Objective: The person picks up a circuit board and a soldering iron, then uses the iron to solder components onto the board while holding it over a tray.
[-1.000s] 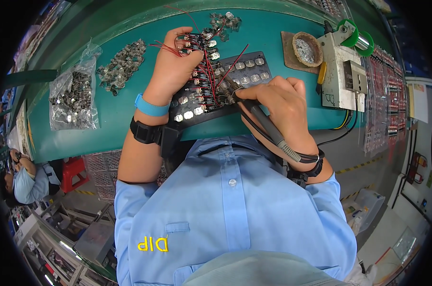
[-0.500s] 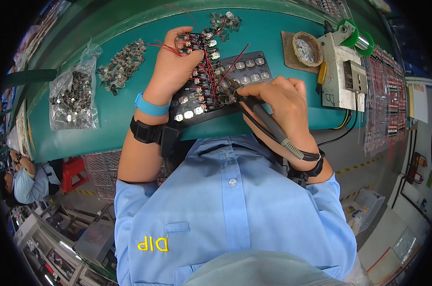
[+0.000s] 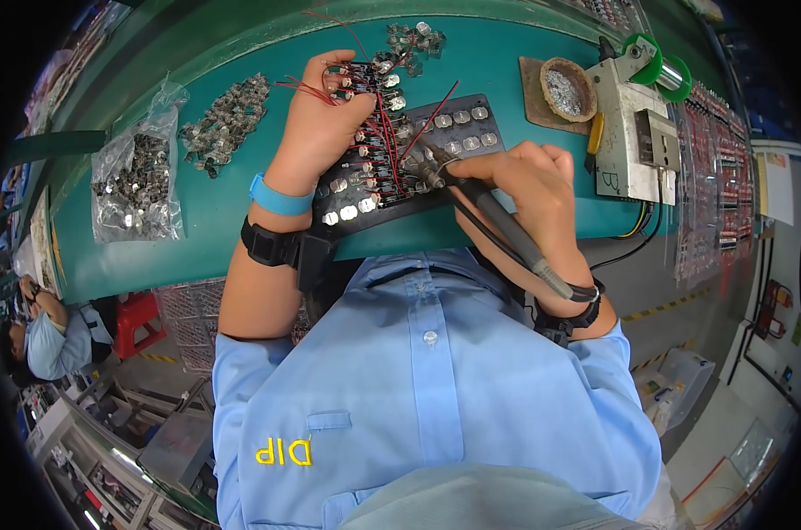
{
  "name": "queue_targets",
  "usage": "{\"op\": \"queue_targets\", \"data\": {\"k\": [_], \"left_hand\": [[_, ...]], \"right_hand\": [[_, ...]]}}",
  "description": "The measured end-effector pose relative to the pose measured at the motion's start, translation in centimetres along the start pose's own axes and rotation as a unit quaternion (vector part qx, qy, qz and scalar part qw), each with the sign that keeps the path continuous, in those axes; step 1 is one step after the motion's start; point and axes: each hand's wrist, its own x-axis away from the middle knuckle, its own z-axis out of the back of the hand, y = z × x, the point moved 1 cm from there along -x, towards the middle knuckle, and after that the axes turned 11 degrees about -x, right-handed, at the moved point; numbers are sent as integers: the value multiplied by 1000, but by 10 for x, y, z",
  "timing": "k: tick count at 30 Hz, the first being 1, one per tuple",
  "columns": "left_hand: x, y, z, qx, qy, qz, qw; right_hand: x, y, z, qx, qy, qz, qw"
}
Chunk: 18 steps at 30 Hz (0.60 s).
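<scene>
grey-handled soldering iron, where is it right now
In the head view, the grey-handled soldering iron is right of centre, held in the right hand, its metal front end over the flat black rectangular board.

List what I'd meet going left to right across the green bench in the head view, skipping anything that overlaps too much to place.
Plastic bag of parts, pile of loose parts, blue wristband, black tray, round bowl, green-rimmed solder spool.
</scene>
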Motion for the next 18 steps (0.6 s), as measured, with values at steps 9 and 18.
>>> {"op": "queue_targets", "data": {"k": [9,18], "left_hand": [[-1,-5,0,-7,6,0,1000],[2,6,-1,-13,10,16,1000]], "right_hand": [[11,4,12,5,35,-30,999],[14,7,15,1,49,-22,999]]}}
